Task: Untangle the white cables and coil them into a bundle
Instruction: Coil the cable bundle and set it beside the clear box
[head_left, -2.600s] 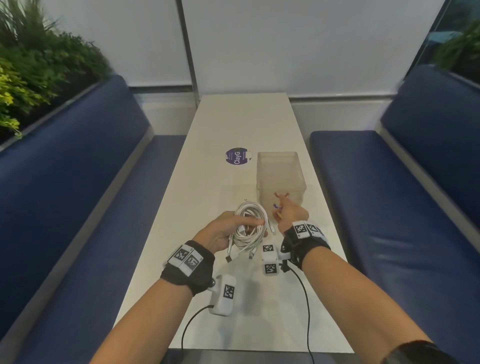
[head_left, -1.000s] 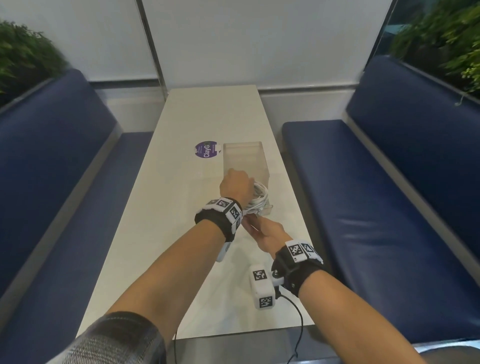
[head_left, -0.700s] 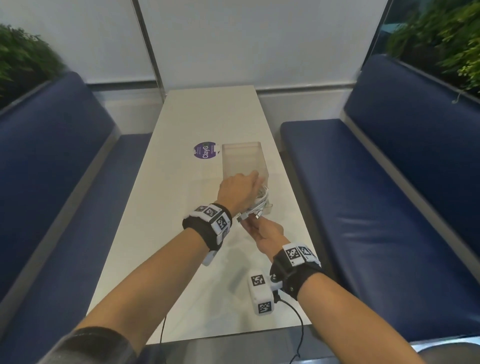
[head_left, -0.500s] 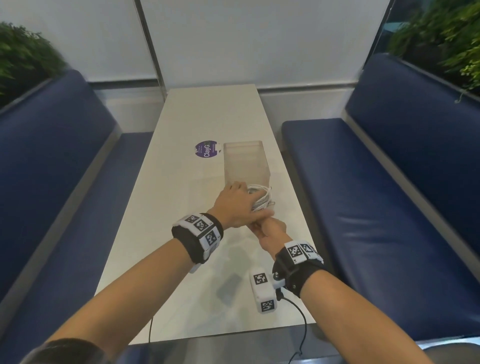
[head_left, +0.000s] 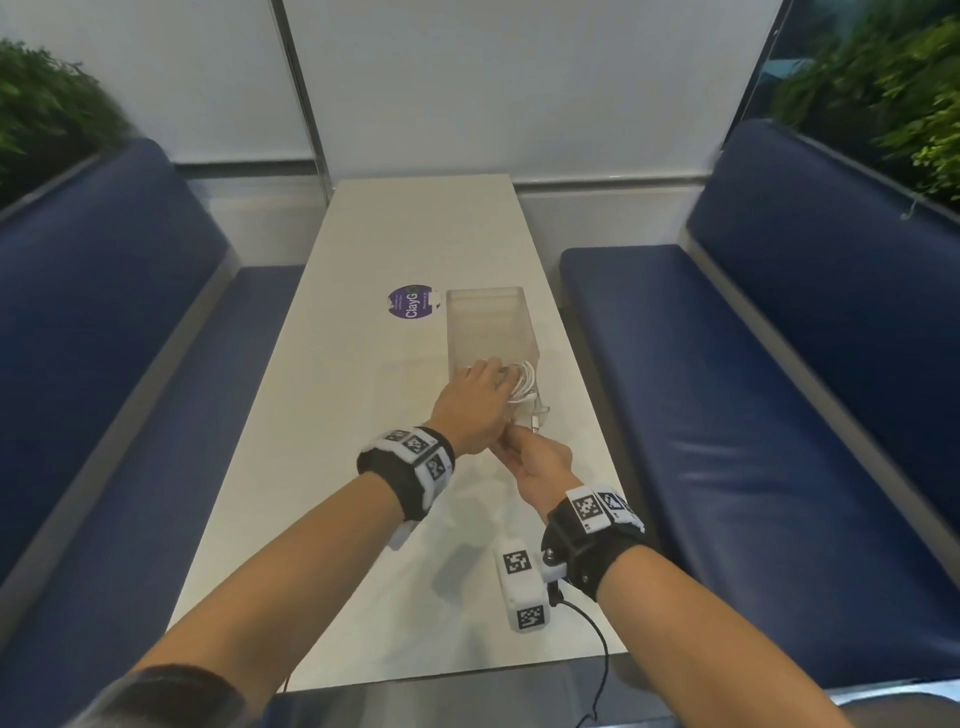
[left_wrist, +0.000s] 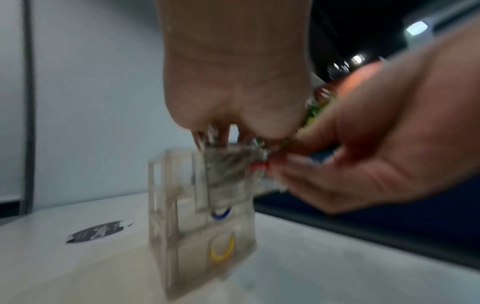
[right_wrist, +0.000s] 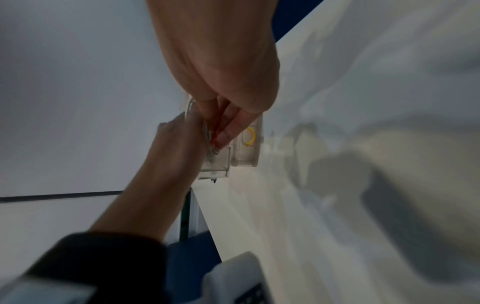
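My left hand (head_left: 475, 402) grips the coiled white cables (head_left: 525, 382) from above, holding them over the near end of a clear plastic box (head_left: 485, 322). The cable plugs hang at the coil's near side. My right hand (head_left: 537, 457) is just below and in front of it, with fingertips (left_wrist: 293, 162) pinching a red rubber band (left_wrist: 259, 165) against the bundle. The left wrist view is blurred; the bundle (left_wrist: 228, 164) appears as a grey smear. In the right wrist view the right fingers (right_wrist: 228, 131) meet the left hand (right_wrist: 179, 139) at the coil.
The box has compartments holding a blue rubber band (left_wrist: 221, 215) and a yellow one (left_wrist: 223, 250). A round purple sticker (head_left: 410, 310) lies left of it on the long white table (head_left: 363, 467). Blue benches (head_left: 727, 389) flank both sides.
The left hand carried the coil from the table's middle to above the box's near end. The right hand left the box and came under the coil; both have barely shifted in the last half second.
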